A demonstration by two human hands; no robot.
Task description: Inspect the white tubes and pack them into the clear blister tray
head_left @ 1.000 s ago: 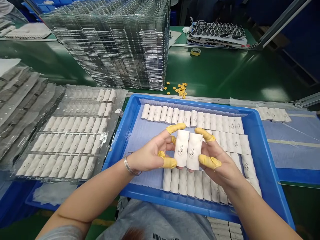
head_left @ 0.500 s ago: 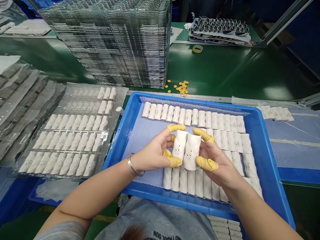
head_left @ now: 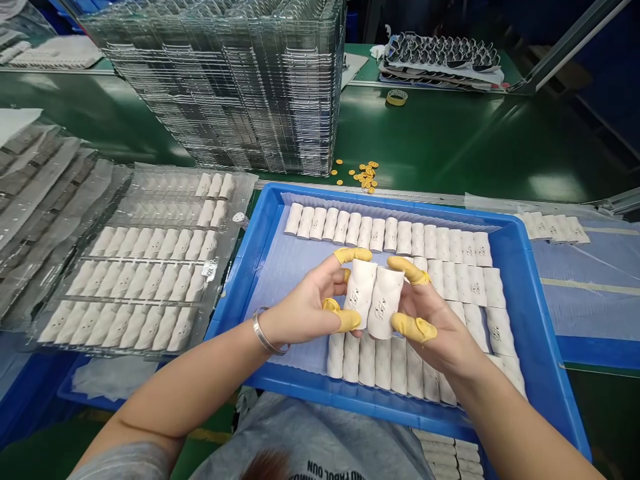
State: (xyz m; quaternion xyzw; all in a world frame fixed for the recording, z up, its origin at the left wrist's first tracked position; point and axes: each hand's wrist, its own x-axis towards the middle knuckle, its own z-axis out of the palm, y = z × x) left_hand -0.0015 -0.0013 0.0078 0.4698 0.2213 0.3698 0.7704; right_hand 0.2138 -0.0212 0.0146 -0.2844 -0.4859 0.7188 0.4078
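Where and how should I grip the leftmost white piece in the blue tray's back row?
I would probably pinch the leftmost white piece by its near end, coming from the near left: that end and its left side face bare lining, while a neighbouring piece sits close on its right.

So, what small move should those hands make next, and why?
Perhaps slide the thumb of the left hand lower: it seems to cover part of the dark marking on the left white roll, while the right white roll shows its marking more fully.
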